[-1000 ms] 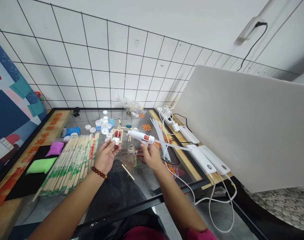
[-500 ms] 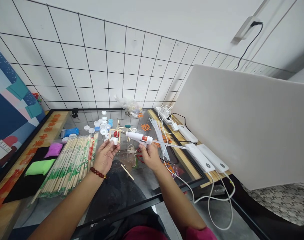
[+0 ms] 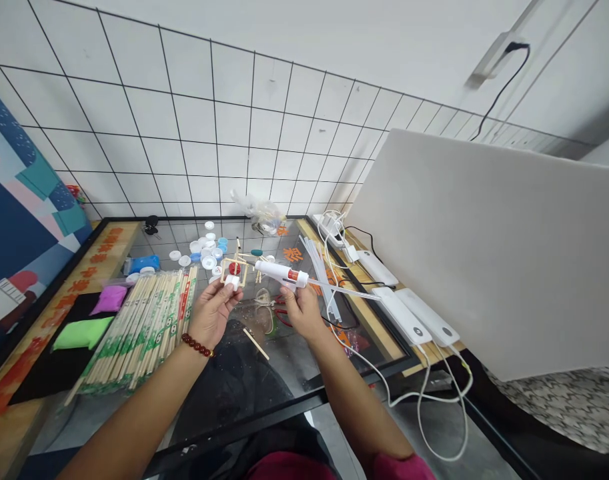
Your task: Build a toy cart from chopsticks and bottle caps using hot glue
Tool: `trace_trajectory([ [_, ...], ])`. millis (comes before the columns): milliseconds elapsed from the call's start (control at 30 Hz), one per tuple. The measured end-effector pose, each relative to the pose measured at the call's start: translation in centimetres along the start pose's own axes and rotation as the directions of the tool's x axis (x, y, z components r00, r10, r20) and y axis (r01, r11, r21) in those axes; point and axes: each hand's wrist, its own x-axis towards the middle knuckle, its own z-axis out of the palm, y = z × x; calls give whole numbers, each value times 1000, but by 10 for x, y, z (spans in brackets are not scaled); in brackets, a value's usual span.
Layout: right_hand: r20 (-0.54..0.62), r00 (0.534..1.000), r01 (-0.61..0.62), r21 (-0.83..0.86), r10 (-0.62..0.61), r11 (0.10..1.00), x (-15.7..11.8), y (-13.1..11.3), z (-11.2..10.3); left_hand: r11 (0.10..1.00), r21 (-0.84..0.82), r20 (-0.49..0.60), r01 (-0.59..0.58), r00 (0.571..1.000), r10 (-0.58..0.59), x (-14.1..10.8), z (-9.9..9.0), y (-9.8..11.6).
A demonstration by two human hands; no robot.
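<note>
Glue gun (image 3: 277, 271): smooth plastic, faintly glossy. From it, at nine o'clock, stick frame (image 3: 245, 275) made of matt, unvarnished-looking wood; at eight, wooden chopsticks (image 3: 149, 327) sheathed in shiny clear plastic; at ten, smooth plastic bottle caps (image 3: 209, 263); at three, board (image 3: 484, 253) finished matt. Table (image 3: 219, 393) surfaced glossy, glass-like.

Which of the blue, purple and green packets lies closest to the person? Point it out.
The green packet, at the front beside the wrapped chopsticks; the purple packet lies behind it, and the blue packet farthest back.
</note>
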Motion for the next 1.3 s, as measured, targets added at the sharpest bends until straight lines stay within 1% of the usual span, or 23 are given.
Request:
trace_trajectory([
  [500, 6, 999, -54, 56, 53, 997, -1, 1, -1, 999, -40, -35, 2, 999, -3, 1, 2, 2],
  [667, 40, 997, -66, 185, 59, 981, 0, -5, -4, 999, -44, -49, -15, 999, 13, 3, -1, 3],
  [767, 56, 992, -126, 293, 114, 948, 3, -9, -6, 999, -23, -31, -31, 999, 30, 5, -4, 1],
  [833, 39, 984, -176, 367, 175, 913, 9, -8, -5, 999, -4, -19, -44, 999, 44, 6, -5, 0],
  [900, -2, 965, -237, 413, 261, 879, 20, 0, -5, 998, 7, -18, -58, 998, 58, 6, -6, 0],
  [967, -30, 929, -328, 401, 370, 855, 34, 14, -5, 998, 11, -20, -66, 998, 66, 6, -5, 0],
  [1067, -26, 863, -483, 255, 505, 838, 54, 43, -3, 998, 14, -19, -64, 998, 64, 6, -3, 2],
  [1167, -21, 845, -520, 202, 535, 830, 64, 71, 3, 999, 4, -29, -52, 998, 52, 6, -2, 3],
  [1233, -31, 840, -529, 173, 541, 831, 64, 86, 8, 999, -9, -37, -46, 998, 45, 6, -2, 3],
  [1300, -43, 845, -523, 142, 533, 841, 61, 98, 13, 999, -15, -38, -38, 999, 38, 6, -3, 3],
])
